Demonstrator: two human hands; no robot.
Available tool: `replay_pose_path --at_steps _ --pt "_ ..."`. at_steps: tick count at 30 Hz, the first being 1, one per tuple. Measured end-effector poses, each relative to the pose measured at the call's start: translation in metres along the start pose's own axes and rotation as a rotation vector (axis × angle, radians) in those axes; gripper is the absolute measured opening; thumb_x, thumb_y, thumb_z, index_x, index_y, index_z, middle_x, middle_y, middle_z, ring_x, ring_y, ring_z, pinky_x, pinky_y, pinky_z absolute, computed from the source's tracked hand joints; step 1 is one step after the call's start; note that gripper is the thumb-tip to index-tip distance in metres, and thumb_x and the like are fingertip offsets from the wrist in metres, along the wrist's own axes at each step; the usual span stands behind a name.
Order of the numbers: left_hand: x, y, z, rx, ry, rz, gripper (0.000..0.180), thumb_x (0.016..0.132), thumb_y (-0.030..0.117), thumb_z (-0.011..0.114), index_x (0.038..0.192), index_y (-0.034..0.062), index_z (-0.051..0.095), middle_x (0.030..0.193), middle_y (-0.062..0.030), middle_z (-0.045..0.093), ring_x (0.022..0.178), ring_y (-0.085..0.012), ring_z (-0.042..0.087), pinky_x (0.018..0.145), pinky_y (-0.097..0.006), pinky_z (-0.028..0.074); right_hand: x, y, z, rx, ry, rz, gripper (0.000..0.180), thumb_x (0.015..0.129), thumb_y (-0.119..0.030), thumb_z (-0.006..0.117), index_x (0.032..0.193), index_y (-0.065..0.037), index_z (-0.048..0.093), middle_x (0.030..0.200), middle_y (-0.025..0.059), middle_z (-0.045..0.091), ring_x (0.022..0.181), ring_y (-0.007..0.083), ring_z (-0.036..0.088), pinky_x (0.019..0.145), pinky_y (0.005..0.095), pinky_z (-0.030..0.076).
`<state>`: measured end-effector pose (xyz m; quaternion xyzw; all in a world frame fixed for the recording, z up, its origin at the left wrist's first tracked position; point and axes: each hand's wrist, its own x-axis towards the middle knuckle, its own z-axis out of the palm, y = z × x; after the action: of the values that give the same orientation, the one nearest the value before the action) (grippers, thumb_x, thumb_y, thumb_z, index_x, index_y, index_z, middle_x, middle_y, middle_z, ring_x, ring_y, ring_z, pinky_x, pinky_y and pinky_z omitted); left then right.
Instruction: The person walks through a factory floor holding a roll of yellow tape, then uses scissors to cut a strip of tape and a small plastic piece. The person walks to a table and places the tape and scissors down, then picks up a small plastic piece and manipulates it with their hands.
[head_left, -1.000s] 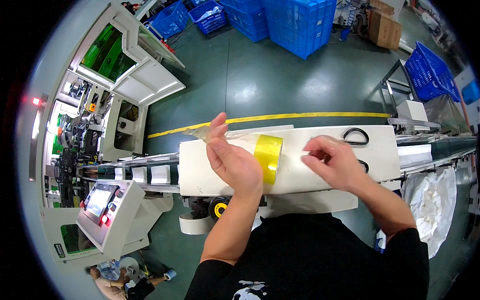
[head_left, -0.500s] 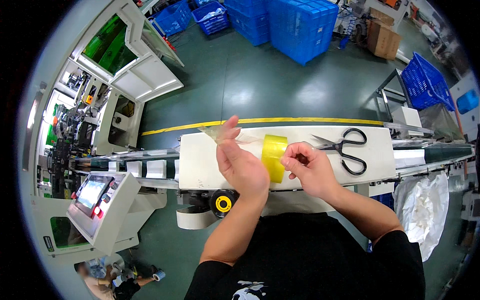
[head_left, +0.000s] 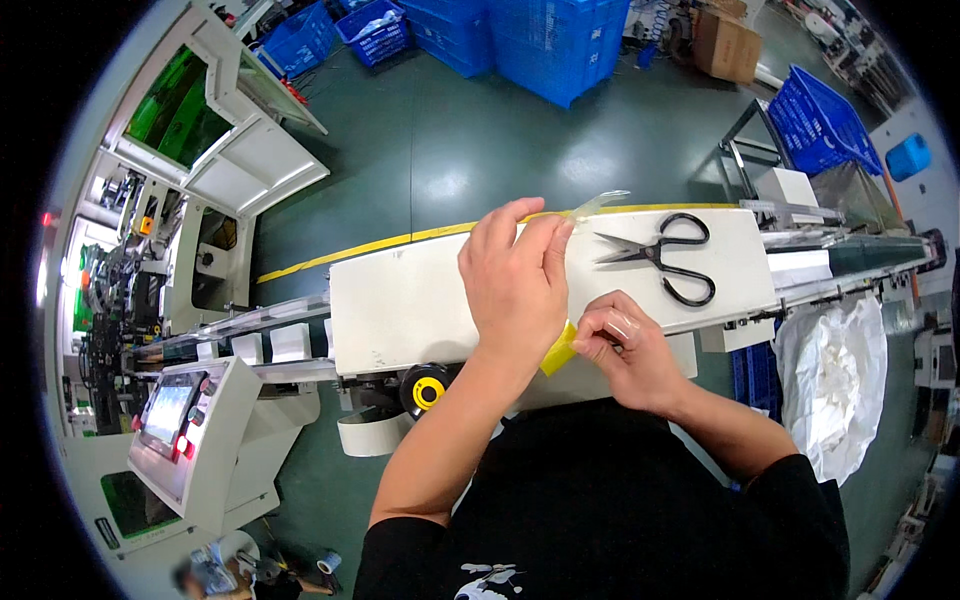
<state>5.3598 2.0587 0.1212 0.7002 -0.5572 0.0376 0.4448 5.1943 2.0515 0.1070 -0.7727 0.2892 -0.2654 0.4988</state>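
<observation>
My left hand is raised over the white tabletop, its thumb and index finger closed on a thin strip of clear tape that sticks out to the right. Below and right of it, my right hand is curled, thumb and fingertips closed at the edge of a roll of yellow tape. My left wrist partly hides the roll. A shiny clear piece of film shows across the right fingers. Black-handled scissors lie on the tabletop beyond my right hand, blades parted and pointing left.
The white tabletop spans a conveyor carrying white blocks on the left. A control panel and open machine stand left. Blue crates are at the back, a white sack at right. A person is at lower left.
My left hand has moved right and turned, bringing the clear strip toward the scissors. The yellow roll has come nearer my body and is more hidden; the whole view has shifted.
</observation>
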Motion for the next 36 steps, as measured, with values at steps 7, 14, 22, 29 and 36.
replay_pose_path --at_steps 7,14,22,29,36 --pt "-0.015 0.012 -0.001 0.128 0.008 0.033 0.011 0.088 0.019 0.064 0.092 0.0098 0.069 0.116 -0.0048 0.062 0.109 -0.0294 0.054 0.092 -0.042 0.041 -0.037 -0.010 0.023 0.229 0.130 0.505 0.009 0.091 -0.010 0.065 0.096 -0.004 0.061 0.090 0.0047 0.059 0.079 0.0139 0.058 0.069 0.0276 0.049" --pt "-0.033 0.029 -0.004 0.100 0.048 0.122 0.008 0.087 0.017 0.065 0.091 0.0115 0.069 0.120 -0.0033 0.059 0.118 -0.0322 0.050 0.099 -0.045 0.036 -0.047 -0.016 0.030 0.880 0.303 0.809 0.015 0.092 -0.010 0.064 0.096 -0.002 0.053 0.085 0.0078 0.063 0.072 0.0153 0.062 0.067 0.0272 0.053" --pt "-0.060 0.037 -0.010 0.021 0.039 0.143 0.008 0.083 0.017 0.069 0.091 0.0141 0.070 0.123 -0.0019 0.060 0.121 -0.0325 0.049 0.103 -0.053 0.031 -0.068 -0.006 0.037 0.995 0.422 0.771 0.023 0.091 -0.012 0.064 0.106 -0.004 0.049 0.083 0.0091 0.062 0.072 0.0158 0.062 0.066 0.0291 0.052" --pt "-0.048 0.030 -0.018 -0.094 0.014 0.124 0.011 0.091 0.011 0.060 0.095 0.0044 0.068 0.122 -0.0103 0.060 0.123 -0.0354 0.047 0.104 -0.045 0.034 -0.061 0.015 0.034 -0.130 0.238 -0.029 0.047 0.082 -0.028 0.075 0.119 -0.003 0.059 0.106 0.0143 0.057 0.106 0.0293 0.054 0.092 0.0392 0.046" --pt "-0.044 0.007 -0.026 -0.858 0.090 -0.349 0.025 0.101 0.021 0.050 0.110 0.0016 0.063 0.124 -0.0123 0.059 0.115 -0.0232 0.055 0.098 -0.037 0.042 -0.050 0.014 0.031 -0.153 0.209 -0.296 0.036 0.077 -0.028 0.078 0.102 -0.007 0.061 0.088 0.0093 0.062 0.088 0.0294 0.060 0.095 0.0434 0.043"
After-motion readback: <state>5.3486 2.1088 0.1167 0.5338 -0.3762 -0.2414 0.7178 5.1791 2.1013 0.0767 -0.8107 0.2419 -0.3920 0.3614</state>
